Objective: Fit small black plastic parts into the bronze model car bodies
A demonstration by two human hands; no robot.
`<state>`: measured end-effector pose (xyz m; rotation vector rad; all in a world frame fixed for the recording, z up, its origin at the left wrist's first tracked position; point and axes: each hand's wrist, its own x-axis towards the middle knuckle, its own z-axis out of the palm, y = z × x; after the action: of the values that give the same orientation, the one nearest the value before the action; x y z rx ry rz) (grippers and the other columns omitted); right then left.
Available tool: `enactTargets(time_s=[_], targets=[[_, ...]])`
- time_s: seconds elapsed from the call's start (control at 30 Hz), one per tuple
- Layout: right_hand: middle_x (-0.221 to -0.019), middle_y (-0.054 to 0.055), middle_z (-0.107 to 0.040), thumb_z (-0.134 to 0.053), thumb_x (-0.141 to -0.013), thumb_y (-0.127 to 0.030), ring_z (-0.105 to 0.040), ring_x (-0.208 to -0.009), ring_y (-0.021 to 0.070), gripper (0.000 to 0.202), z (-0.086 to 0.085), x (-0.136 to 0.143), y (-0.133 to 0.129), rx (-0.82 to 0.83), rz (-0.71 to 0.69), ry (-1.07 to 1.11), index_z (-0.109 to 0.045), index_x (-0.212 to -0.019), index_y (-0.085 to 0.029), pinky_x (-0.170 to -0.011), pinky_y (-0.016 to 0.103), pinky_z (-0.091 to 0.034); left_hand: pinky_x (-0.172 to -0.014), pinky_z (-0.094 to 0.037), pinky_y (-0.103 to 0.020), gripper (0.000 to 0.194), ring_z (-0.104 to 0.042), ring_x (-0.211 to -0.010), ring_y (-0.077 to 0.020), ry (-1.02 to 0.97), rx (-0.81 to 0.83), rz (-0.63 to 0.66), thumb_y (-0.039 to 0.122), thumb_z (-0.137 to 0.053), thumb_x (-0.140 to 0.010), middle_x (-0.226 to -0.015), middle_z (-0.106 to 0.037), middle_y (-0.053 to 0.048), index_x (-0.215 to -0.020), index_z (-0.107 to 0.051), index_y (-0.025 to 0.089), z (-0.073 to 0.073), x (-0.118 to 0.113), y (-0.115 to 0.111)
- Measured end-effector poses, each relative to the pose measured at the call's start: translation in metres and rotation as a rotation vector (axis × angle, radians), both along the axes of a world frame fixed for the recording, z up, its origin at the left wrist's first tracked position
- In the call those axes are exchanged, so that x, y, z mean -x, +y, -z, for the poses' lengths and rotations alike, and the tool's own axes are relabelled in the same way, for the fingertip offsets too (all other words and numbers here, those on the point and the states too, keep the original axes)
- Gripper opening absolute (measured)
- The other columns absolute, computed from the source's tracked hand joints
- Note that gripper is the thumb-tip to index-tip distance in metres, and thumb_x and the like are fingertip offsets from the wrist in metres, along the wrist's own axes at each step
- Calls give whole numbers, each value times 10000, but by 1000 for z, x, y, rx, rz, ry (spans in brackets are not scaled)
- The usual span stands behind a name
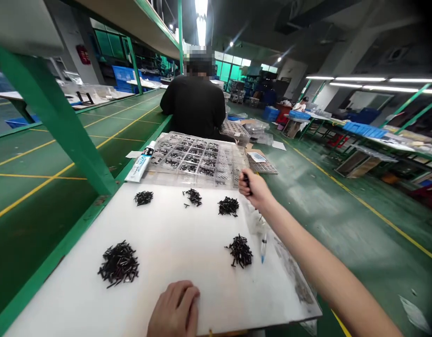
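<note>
A person [194,103] in a black top sits ahead, back turned. On the left, a green belt [128,124] with yellow lines runs past a blue crate [124,77]. Far right, long blue trays [365,130] sit on a table, maybe with papers.

the right hand [251,187] is closed on black parts [247,183] beside the tray [196,157]. the left hand [175,308] rests on the board [187,234], near five black piles [119,263]. a person [194,105] sits beyond the tray.
</note>
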<state>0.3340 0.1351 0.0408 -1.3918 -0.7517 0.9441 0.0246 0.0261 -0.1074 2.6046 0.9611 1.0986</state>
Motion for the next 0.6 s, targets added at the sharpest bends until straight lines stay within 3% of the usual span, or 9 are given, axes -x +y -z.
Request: enactTargets(time_s=[0.13,0.23,0.43,0.6], targets=[[-731,-37,-576,-595,-992,-401,-511,-529,72,280,49,10,36,125,136,-265,-614,-904,-135,-483,198,-456,-727,-472,-290,237,-624,-834,-185,-84,62,16,72,-407,-967,-907,-653,-37,-927,-593,213,1,-2,-4],[-908,13,-650,-629,-971,-383,-633,-724,138,253,73,3,44,186,212,-440,-642,-1007,-132,-630,274,-558,-714,-451,-301,258,-613,-814,-187,-116,103,23,49,-387,-958,-889,-644,-38,-902,-582,208,2,-3,-5],[-965,25,-674,-625,-970,-403,-666,-832,180,260,103,-6,44,240,300,-640,-661,-1001,-147,-744,336,-585,-713,-416,-320,279,-591,-785,-193,-228,121,25,44,-361,-954,-857,-633,-31,-878,-576,205,9,-8,-9],[-1033,41,-670,-616,-974,-407,-665,-914,207,276,116,-8,40,246,316,-688,-657,-1052,-146,-816,384,-578,-728,-388,-331,286,-576,-785,-200,-277,131,22,30,-355,-940,-838,-628,-23,-866,-568,206,16,-11,-10]])
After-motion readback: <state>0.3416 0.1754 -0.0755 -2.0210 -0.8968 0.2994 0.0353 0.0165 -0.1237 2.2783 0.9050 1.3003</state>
